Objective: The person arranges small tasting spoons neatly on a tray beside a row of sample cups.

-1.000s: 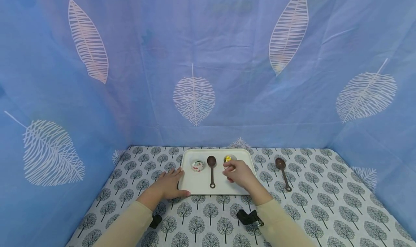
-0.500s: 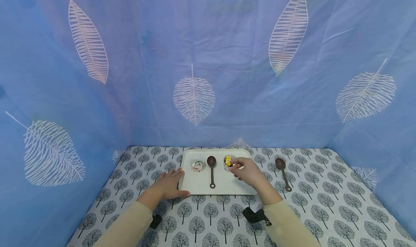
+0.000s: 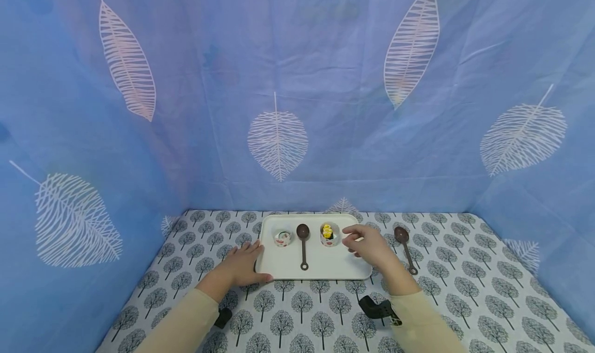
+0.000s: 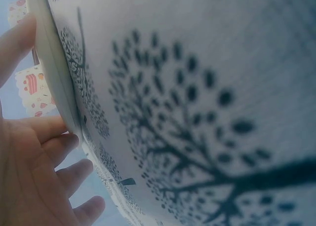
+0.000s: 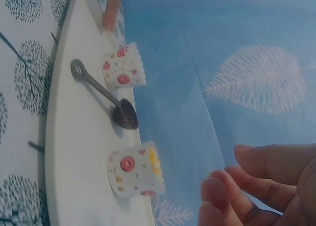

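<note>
My left hand [image 3: 241,266] rests at the left end of a white tray [image 3: 283,266], fingers spread, with the thumb at the front edge. In the left wrist view its index fingertip touches the tray's side. My right hand [image 3: 369,243] is over the tray's right end, fingers loosely bent; the right wrist view shows nothing between them. Just left of it stands a patterned paper cup [image 5: 131,169] with a yellow item [image 3: 327,231] and something dark inside. Another paper cup [image 3: 282,238] stands near the tray's left end. Between the cups lies a brown spoon [image 3: 303,233].
A second brown spoon [image 3: 402,234] lies on the cloth to the right of the tray. The tablecloth [image 3: 465,291] has printed trees. A blue curtain with leaf prints [image 3: 344,136] hangs behind and at both sides.
My right hand has moved right, away from the right cup, so the yellow item in it shows more. The left hand, the tray and the spoons have stayed in place.
</note>
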`<action>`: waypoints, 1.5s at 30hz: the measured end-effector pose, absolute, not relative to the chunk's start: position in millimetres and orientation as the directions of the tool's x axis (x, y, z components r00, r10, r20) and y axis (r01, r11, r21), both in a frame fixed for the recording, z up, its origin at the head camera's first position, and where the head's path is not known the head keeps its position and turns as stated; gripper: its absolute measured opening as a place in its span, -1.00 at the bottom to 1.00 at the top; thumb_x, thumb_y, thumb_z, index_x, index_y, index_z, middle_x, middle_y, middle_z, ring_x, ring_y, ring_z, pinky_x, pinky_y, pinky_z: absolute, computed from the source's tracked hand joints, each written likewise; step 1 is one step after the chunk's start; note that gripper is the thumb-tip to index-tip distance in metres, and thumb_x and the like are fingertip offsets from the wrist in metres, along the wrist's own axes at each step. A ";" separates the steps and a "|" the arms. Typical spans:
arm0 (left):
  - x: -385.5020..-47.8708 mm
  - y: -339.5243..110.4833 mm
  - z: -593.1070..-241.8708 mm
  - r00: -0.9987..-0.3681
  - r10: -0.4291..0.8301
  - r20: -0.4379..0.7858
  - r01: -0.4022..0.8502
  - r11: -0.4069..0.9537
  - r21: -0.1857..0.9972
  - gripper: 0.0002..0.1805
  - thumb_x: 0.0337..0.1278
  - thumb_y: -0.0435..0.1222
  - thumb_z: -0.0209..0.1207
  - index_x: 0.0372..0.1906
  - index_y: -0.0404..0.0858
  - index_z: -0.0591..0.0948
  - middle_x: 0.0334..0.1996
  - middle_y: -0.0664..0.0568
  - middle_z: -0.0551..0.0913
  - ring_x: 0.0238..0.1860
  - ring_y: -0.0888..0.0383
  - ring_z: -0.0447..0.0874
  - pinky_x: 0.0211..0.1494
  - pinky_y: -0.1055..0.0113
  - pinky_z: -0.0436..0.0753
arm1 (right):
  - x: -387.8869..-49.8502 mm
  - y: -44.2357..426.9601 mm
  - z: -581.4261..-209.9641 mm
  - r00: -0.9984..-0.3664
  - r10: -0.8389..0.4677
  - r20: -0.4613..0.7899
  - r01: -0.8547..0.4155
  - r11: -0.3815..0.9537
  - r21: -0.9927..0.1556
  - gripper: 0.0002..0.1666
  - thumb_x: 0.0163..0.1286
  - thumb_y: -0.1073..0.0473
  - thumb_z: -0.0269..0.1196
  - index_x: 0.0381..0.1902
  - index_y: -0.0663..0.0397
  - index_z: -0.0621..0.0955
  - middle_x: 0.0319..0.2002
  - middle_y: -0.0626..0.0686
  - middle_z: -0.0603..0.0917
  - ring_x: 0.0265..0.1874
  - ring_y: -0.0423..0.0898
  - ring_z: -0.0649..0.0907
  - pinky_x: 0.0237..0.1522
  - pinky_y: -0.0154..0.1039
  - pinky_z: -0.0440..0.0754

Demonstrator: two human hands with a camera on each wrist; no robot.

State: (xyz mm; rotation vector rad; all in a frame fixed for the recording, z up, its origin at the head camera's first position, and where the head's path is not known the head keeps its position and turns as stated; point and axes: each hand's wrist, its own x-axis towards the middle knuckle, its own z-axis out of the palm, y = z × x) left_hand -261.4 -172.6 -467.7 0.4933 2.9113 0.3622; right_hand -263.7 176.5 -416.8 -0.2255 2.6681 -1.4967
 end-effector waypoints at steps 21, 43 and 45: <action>-263.7 -172.7 -468.6 -0.929 0.350 -0.119 0.310 0.913 0.266 0.09 0.08 0.29 0.26 0.51 -0.37 0.25 0.53 -0.23 0.17 0.52 -0.29 0.07 0.51 -0.28 0.04 | -256.9 227.5 -410.5 -0.992 -0.119 0.032 -0.091 0.523 -0.848 -0.54 0.47 0.27 0.23 0.25 0.39 0.52 -0.08 0.29 0.66 -0.25 0.08 0.70 -0.17 -0.02 0.73; -262.8 -172.8 -470.1 -0.933 0.335 -0.131 0.291 0.917 0.273 0.10 0.06 0.31 0.26 0.52 -0.33 0.24 0.54 -0.19 0.17 0.52 -0.27 0.08 0.52 -0.25 0.04 | -257.1 267.5 -419.3 -0.999 -0.050 -0.015 -0.012 0.519 -0.855 -0.44 0.51 0.21 0.20 0.32 0.45 0.42 -0.01 0.34 0.65 -0.27 -0.10 0.67 -0.15 -0.09 0.74; -262.6 -172.8 -469.9 -0.933 0.335 -0.130 0.291 0.917 0.273 0.10 0.06 0.30 0.27 0.52 -0.33 0.25 0.54 -0.18 0.17 0.52 -0.26 0.08 0.52 -0.24 0.04 | -257.9 271.6 -421.1 -0.999 -0.038 -0.019 -0.004 0.525 -0.851 -0.45 0.50 0.21 0.21 0.32 0.46 0.42 -0.02 0.34 0.65 -0.28 -0.08 0.68 -0.17 -0.11 0.74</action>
